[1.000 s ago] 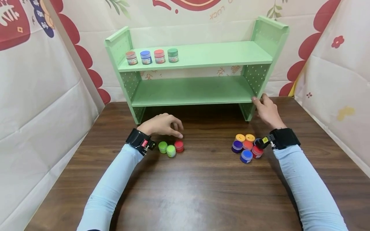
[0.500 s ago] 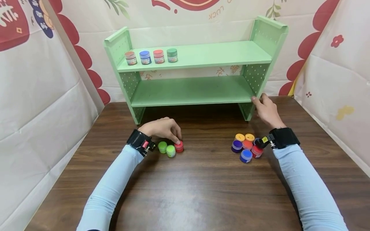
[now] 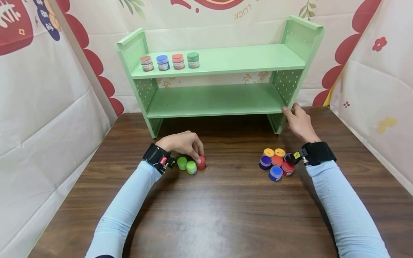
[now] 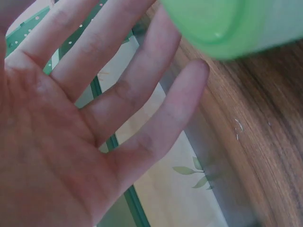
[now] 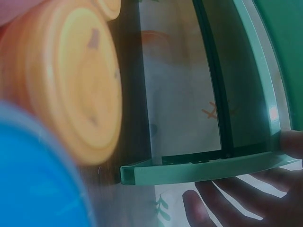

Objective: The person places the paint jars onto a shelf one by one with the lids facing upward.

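Observation:
My left hand [image 3: 182, 142] pinches a small red-lidded paint jar [image 3: 202, 164] on the table, with the thumb at its near side. Its fingertips are partly hidden in the head view. Two green-lidded jars [image 3: 191, 167] stand beside it; in the left wrist view a green jar [image 4: 227, 28] looms close above the little finger. On the right, my right hand [image 3: 301, 125] grips the side panel of the light green two-tier shelf [image 3: 222, 100]. The right wrist view shows that panel edge [image 5: 203, 173] between thumb and fingers.
Four-sided clutter is absent from the shelf's top board, where several labelled jars [image 3: 162, 63] stand in a row at left. A cluster of yellow, purple, red and blue jars [image 3: 275, 173] sits near my right wrist. Printed cloth [image 3: 48, 107] walls in the wooden table [image 3: 206, 215].
My left hand has come down from above the red jar, and its thumb and fingers have closed on it. My right hand stays on the shelf's side.

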`<state>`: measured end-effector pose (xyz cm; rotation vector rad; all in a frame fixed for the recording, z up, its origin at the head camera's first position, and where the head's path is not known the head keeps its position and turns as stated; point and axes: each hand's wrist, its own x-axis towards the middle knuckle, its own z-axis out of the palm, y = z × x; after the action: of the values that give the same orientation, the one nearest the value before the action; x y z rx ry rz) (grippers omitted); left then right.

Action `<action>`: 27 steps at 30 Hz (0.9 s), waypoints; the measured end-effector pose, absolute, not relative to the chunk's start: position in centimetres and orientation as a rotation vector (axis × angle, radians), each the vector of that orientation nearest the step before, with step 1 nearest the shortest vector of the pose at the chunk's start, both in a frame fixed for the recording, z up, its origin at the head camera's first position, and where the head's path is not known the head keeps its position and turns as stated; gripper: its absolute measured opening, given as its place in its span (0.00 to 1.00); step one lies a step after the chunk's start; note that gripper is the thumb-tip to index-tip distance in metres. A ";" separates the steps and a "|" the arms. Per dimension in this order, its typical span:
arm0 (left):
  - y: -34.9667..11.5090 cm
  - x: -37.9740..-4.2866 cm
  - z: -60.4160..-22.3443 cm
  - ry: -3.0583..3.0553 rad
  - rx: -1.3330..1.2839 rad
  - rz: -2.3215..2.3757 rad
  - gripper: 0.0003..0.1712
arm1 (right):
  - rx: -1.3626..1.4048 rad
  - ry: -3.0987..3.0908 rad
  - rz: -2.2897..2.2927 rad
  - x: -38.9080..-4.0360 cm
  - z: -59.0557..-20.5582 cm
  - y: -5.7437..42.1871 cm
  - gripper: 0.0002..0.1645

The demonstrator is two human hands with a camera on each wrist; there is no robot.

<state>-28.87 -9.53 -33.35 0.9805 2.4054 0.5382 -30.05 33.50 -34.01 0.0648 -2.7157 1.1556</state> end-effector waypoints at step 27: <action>-10.7 -30.5 -34.5 2.462 0.934 0.658 0.07 | 0.070 -2.701 1.124 -29.9 -34.1 33.4 0.42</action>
<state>-30.50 -10.72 -34.50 0.9338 2.4623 0.6581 -29.87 33.41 -34.05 0.0700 -2.7006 1.1238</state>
